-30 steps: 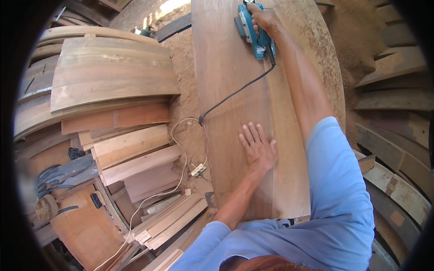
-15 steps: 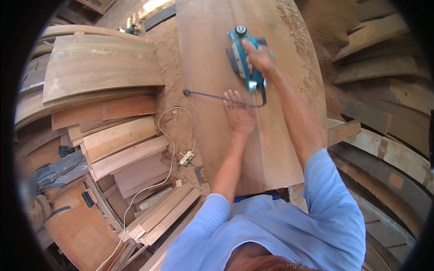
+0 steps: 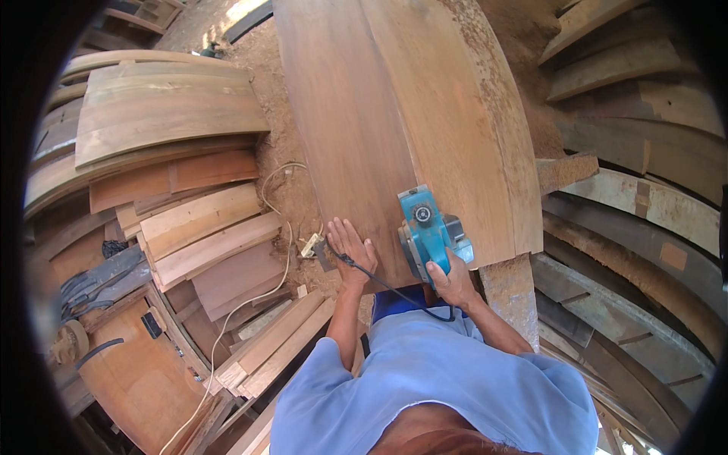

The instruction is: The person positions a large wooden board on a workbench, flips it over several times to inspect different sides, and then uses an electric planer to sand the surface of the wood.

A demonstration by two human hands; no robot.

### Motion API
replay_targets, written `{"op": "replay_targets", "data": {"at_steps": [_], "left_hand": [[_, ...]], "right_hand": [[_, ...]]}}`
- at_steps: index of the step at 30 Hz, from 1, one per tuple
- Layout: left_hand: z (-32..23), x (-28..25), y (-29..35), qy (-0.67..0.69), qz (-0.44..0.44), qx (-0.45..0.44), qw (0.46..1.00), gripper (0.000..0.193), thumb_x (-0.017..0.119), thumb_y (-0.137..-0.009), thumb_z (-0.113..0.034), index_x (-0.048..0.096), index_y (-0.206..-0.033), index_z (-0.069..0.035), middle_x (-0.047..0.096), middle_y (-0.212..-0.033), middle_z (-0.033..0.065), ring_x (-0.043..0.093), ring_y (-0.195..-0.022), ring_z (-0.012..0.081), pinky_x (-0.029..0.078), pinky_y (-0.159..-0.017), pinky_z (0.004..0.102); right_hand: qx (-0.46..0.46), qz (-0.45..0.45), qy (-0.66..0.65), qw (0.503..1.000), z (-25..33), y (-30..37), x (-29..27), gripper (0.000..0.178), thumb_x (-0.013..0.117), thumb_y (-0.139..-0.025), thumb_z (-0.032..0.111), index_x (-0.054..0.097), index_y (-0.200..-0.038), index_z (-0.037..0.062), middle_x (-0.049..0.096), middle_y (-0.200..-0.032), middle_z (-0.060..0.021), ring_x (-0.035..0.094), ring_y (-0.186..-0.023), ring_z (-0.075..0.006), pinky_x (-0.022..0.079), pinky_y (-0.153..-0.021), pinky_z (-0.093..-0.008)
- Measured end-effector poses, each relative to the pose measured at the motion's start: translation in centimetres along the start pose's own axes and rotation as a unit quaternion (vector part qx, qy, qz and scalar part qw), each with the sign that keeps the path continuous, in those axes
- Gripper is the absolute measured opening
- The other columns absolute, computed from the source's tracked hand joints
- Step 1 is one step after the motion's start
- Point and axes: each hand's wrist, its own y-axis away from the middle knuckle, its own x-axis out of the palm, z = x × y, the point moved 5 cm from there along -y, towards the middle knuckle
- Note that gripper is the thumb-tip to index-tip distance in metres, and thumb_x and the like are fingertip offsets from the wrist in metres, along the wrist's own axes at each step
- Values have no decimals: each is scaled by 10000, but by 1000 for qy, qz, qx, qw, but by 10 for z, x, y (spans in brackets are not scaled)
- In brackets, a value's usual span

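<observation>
A long wide wooden board runs away from me down the middle. My right hand grips the rear handle of a blue electric planer, which sits on the board's near end. My left hand lies flat, fingers spread, on the board's near left corner beside the planer. The planer's black cable runs from the tool across my left wrist.
Stacks of wooden planks lie to the left, more planks to the right. A white cord and socket block lie on the sawdust-covered ground beside the board. A round wooden panel sits lower left.
My right hand has pulled the planer back along the board from its far end to the near end. My left hand has shifted to the near left corner.
</observation>
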Motion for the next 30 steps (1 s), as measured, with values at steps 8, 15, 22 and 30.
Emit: {"op": "replay_targets", "data": {"at_steps": [8,15,22,30], "left_hand": [[-15,-4,-13,-43,4,-29,999,787,568,-887,-263,286,-1488,160,229,-1582,366,160,-1501,508,124,-1229,579],[-20,-10,-17,-52,36,-50,997,812,572,-871,-274,275,-1492,156,220,-1588,357,147,-1510,492,122,-1236,563],[-17,-5,-15,-54,69,-56,995,833,572,-877,-273,234,-1503,162,182,-1602,356,111,-1520,486,97,-1247,552],[-24,-14,-14,-62,82,-57,993,828,598,-877,-307,282,-1493,147,242,-1584,351,152,-1511,486,109,-1245,550]], "right_hand": [[-36,-46,18,998,48,-95,-1,463,599,-957,436,649,-1023,-20,670,-846,-267,659,-823,-455,499,-729,-499],[-82,-88,-10,993,115,-270,-8,536,609,-953,505,672,-801,-5,658,-687,-223,661,-639,-351,504,-619,-451],[-87,-68,-81,991,183,-436,-29,518,630,-958,520,601,-736,52,568,-605,-31,549,-480,-143,455,-444,-322],[-83,-52,-84,992,187,-440,-36,492,625,-959,521,609,-778,64,571,-614,-23,541,-487,-131,439,-445,-318]]}}
